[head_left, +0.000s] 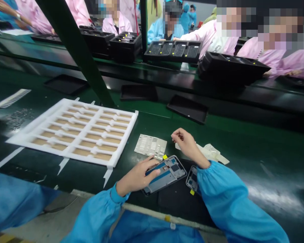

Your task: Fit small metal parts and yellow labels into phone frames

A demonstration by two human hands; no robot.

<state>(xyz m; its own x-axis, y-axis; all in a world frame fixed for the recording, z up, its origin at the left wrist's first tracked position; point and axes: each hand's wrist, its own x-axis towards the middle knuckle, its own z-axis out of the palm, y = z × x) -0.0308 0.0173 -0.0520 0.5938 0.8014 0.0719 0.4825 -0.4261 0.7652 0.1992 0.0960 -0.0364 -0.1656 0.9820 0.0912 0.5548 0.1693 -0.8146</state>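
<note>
My left hand (pixel 138 175) grips a phone frame (pixel 171 173) by its left end, thumb over the inner face. The frame is tilted above a black mat (pixel 176 199), a yellow tab (pixel 165 157) at its upper edge. My right hand (pixel 186 143) is raised beyond the frame, thumb and fingertips pinched together; whatever they may hold is too small to make out. Between the hands and the white tray lies a sheet of small silvery strips (pixel 149 145). Under my right forearm a second phone frame (pixel 192 179) is partly hidden by the sleeve.
A white foam tray (pixel 112 161) with tan-bottomed slots is on the green bench at left. Crumpled pale paper (pixel 212 153) sits beyond my right wrist. Black trays (pixel 188 108) lie farther back. Across the bench, people in pink and blue work by stacked black trays (pixel 230 69).
</note>
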